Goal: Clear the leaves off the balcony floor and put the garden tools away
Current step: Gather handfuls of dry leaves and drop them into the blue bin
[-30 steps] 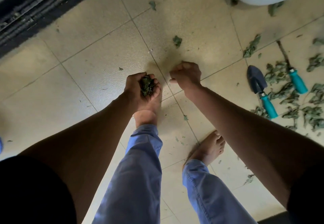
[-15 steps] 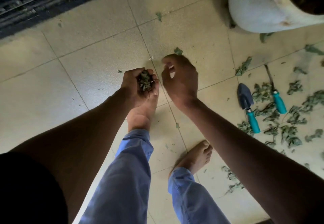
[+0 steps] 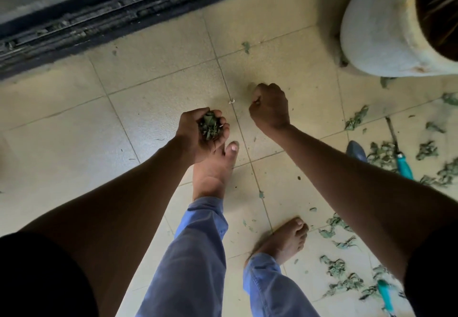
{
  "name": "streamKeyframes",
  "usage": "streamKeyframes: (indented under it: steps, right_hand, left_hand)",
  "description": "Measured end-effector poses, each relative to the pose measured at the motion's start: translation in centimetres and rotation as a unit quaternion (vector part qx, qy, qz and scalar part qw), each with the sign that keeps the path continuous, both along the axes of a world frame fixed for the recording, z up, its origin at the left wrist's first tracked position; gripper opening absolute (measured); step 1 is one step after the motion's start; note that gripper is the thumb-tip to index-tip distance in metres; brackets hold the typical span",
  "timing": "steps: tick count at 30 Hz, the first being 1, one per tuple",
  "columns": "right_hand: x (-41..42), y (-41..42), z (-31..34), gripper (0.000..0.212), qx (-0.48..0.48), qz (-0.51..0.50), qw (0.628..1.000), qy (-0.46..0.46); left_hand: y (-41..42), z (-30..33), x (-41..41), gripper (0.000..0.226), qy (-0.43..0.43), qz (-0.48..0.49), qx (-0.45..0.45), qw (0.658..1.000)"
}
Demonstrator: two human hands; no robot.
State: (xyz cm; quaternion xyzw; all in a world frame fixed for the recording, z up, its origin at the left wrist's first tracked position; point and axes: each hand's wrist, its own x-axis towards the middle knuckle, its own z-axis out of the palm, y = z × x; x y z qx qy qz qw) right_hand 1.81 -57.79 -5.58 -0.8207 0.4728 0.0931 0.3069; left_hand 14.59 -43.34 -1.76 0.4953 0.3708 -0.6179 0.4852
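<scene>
Hands over floor (image 3: 148, 123): left hand (image 3: 202, 130), cupped palm-up, holds gathered leaves (image 3: 210, 125) as a carrier; right hand (image 3: 270, 108), fingers curled, seems to pinch one leaf, hidden. Right of it lie loose leaves (image 3: 337, 268), teal tools (image 3: 404, 166), a pot (image 3: 386, 31).

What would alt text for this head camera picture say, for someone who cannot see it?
Seen from above, a barefoot person bends over a tiled balcony floor, the left hand cupping a bunch of dry leaves while the right hand is curled low near the tiles. More scattered leaves and teal-handled garden tools lie to the right, below a pale pot.
</scene>
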Motion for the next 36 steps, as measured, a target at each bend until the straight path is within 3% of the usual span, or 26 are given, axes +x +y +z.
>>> streamKeyframes:
  steps: [3, 5, 7, 9, 11, 14, 17, 20, 24, 29, 36]
  right_hand:
    - [2.1, 2.6, 4.5, 0.014, 0.013, -0.012, 0.989, -0.147]
    - [3.3, 4.6, 7.3, 0.011, 0.043, 0.034, 0.982, -0.183]
    - [4.4, 6.0, 9.1, 0.006, 0.074, 0.122, 0.981, -0.135]
    - [5.2, 6.0, 9.5, 0.009, 0.045, 0.183, 0.977, -0.103]
    - [5.8, 4.5, 8.6, 0.010, -0.020, 0.188, 0.974, -0.122]
    - [6.6, 0.3, 5.0, 0.023, -0.101, 0.135, 0.977, -0.129]
    - [7.2, -4.3, 0.6, 0.047, -0.112, 0.119, 0.986, -0.036]
    - [7.6, -6.9, -1.8, 0.058, -0.086, 0.195, 0.976, 0.034]
    - [6.7, -6.1, -2.5, 0.051, -0.102, 0.228, 0.968, 0.027]
    - [3.4, -1.1, -2.8, 0.039, -0.051, 0.270, 0.961, -0.013]
    - [1.9, 3.6, -3.0, 0.027, -0.048, 0.256, 0.965, 0.013]
  left_hand:
    - [-0.2, 0.3, 0.6, 0.035, -0.010, 0.005, 0.007, 1.000]
    - [-0.4, 0.4, 1.0, 0.034, -0.027, -0.005, 0.016, 0.999]
    - [-0.6, 0.5, 1.2, 0.025, -0.038, -0.023, 0.023, 0.999]
    - [-0.8, 0.3, 1.0, 0.023, -0.045, -0.033, 0.010, 0.998]
    - [-1.0, 0.4, 1.2, 0.036, -0.060, -0.044, -0.018, 0.997]
    - [-1.5, -0.1, 2.8, 0.032, -0.016, 0.020, -0.025, 0.999]
    - [-1.3, -1.1, 3.6, 0.033, -0.024, 0.042, -0.010, 0.999]
    - [-0.9, -1.2, 3.8, 0.034, -0.014, 0.036, -0.025, 0.999]
    - [-0.2, -1.5, 4.1, 0.034, -0.004, 0.038, -0.019, 0.999]
    - [0.2, -1.7, 3.3, 0.034, -0.007, 0.032, -0.004, 0.999]
    - [0.3, -1.9, 2.1, 0.035, -0.019, 0.027, 0.012, 0.999]
